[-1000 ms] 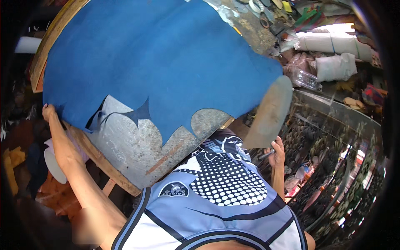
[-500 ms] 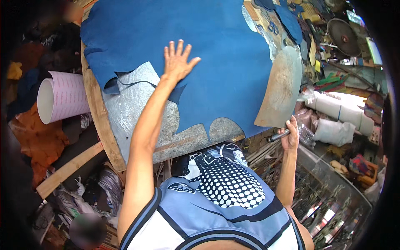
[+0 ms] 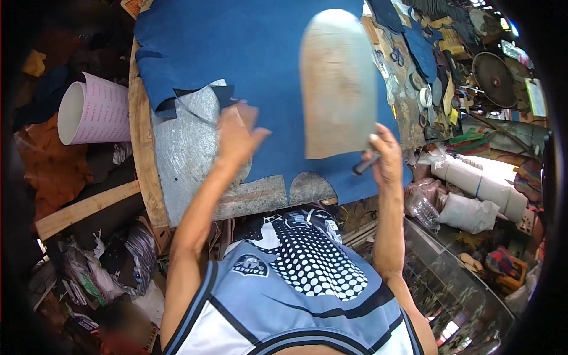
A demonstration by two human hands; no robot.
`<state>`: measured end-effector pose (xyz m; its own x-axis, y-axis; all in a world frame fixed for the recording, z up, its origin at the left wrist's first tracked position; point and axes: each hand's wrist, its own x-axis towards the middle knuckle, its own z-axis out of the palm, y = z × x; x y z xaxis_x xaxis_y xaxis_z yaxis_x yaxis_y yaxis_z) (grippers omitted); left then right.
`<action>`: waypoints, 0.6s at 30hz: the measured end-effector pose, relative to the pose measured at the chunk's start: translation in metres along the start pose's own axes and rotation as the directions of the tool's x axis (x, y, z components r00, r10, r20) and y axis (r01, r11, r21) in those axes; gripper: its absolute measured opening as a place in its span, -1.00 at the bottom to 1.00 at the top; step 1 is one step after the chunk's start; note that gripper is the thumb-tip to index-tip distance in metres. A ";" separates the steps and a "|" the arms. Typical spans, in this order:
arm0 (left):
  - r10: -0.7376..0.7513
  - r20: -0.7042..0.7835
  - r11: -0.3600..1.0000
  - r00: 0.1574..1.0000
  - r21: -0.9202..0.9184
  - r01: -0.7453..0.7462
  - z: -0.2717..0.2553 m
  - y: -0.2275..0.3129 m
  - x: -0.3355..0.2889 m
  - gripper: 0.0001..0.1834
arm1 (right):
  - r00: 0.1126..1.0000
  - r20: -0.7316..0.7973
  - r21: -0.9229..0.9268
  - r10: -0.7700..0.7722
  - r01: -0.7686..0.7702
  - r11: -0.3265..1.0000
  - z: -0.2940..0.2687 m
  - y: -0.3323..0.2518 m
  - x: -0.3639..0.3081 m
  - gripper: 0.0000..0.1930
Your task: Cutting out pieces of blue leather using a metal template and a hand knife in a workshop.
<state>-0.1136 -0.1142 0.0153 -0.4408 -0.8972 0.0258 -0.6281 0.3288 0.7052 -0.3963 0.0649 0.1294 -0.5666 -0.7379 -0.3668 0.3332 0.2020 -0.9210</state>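
Note:
A large sheet of blue leather (image 3: 260,71) covers most of the work table, with pieces cut out of its near edge. My right hand (image 3: 387,155) grips a tan-grey template (image 3: 338,89) by its lower right corner. The template is long, with a rounded top and a nearly straight bottom, and stands over the right part of the leather. A short dark pen-like tool (image 3: 365,164) is in the same hand; its exact kind is unclear. My left hand (image 3: 239,133), blurred, is over the cut edge with its thumb spread and nothing visibly held. A silvery scuffed board (image 3: 183,160) shows beneath the leather.
On the table's right side lie blue-handled scissors (image 3: 397,57), tape rolls (image 3: 425,97) and scraps. A pink-white roll (image 3: 94,112) stands to the left beside a wooden plank (image 3: 89,208). Wrapped white rolls (image 3: 479,182) and a round fan-like object (image 3: 494,78) are at the right.
My right hand has carried the template left from the table's right edge over the blue leather. My left hand has lifted off and drawn back toward the cut edge. The view has shifted slightly.

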 end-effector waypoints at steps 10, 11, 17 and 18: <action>-0.302 -0.401 0.568 0.865 0.653 0.501 -0.148 -0.110 -0.039 -0.13 | 0.962 0.135 -0.759 0.236 -0.053 0.649 0.071 0.082 0.016 -0.49; -0.456 -0.354 0.674 0.817 0.462 0.576 -0.155 -0.101 -0.041 -0.14 | 0.975 0.204 -0.789 0.089 0.110 0.605 0.068 0.094 0.017 -0.47; -0.438 -0.140 0.819 0.888 -0.469 0.331 -0.090 -0.066 -0.087 -0.50 | 0.978 0.200 -0.832 0.067 0.133 0.539 0.069 0.091 0.010 -0.46; -0.407 -0.154 0.860 0.900 -0.397 0.321 -0.065 -0.034 -0.090 -0.66 | 0.972 0.223 -0.827 0.074 0.148 0.543 0.068 0.093 0.008 -0.46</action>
<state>-0.0104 -0.0638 0.0348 -0.0421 -0.9871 -0.1547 -0.4274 -0.1222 0.8958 -0.3186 0.0338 0.0500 -0.3584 -0.8459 -0.3950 -0.5262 0.5326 -0.6629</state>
